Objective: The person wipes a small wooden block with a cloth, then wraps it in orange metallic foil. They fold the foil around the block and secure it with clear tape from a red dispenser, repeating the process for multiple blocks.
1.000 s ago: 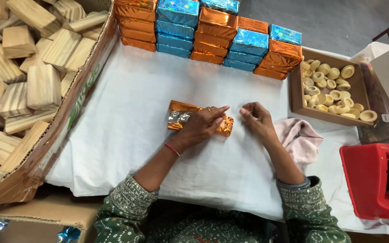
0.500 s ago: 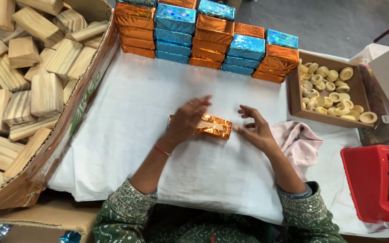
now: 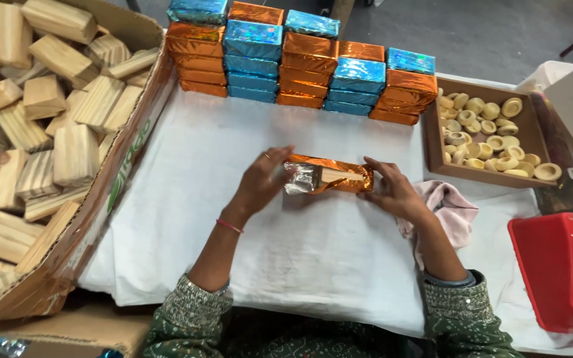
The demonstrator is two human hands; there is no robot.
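1. The left hand (image 3: 263,180) grips the left end of an orange foil-wrapped block (image 3: 329,177), fingers closed on its silvery open flap.
2. The right hand (image 3: 392,189) grasps the block's right end, thumb on top.
3. The block is held between both hands just above the white-clothed worktop (image 3: 220,146), near its centre.
4. Behind it stands a row of stacked orange and blue wrapped blocks (image 3: 300,63).
5. A carton of bare wooden blocks (image 3: 41,126) sits at left.
6. A tray of pale cups (image 3: 489,132), a pink cloth (image 3: 445,209) and a red tape dispenser (image 3: 555,268) lie at right.
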